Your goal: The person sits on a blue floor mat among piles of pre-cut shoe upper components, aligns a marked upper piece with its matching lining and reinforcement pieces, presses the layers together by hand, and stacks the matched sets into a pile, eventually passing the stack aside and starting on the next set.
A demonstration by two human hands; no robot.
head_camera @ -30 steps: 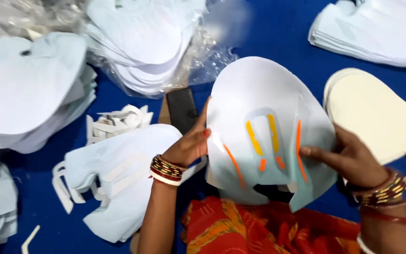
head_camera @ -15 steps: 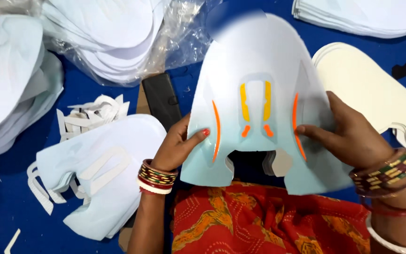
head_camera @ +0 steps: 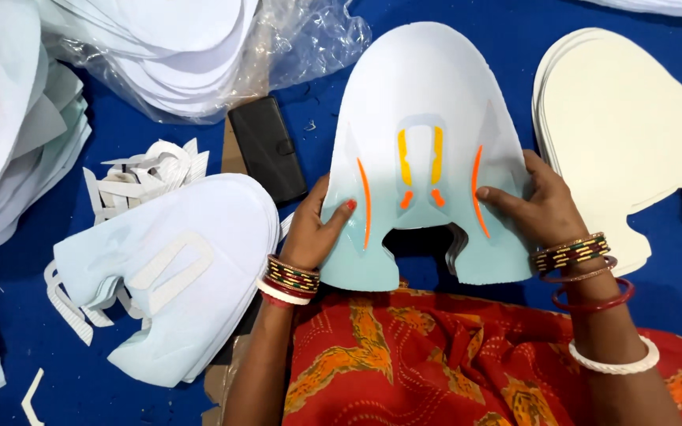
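Head view: one cam, looking down at lap + blue floor cover (head_camera: pixel 451 47).
Held piece: pale blue-white shoe-upper cutout (head_camera: pixel 424 102) w/ orange and yellow stripes, centre frame, flat side up, above the lap; lower edge has a notch.
Left hand (head_camera: pixel 317 229): closed on the cutout's lower left edge, thumb on top, fingers under.
Right hand (head_camera: pixel 538 209): closed on the lower right edge, thumb on top near an orange stripe.
Wrists: bangles on both.
Lap: red-orange patterned cloth (head_camera: pixel 404 355) just below the cutout.
Left of hands: stack of pale blue cutouts (head_camera: pixel 175 268) w/ white strips on top, near left hand, not touching.
Behind: black wallet-like case (head_camera: pixel 266 150), just beside the cutout's left edge.
Scraps: white offcuts (head_camera: pixel 140 173) beside the stack.
Right: cream cutout pile (head_camera: pixel 633 134), close to right hand.
Top left: white pieces in clear plastic (head_camera: pixel 199 47).
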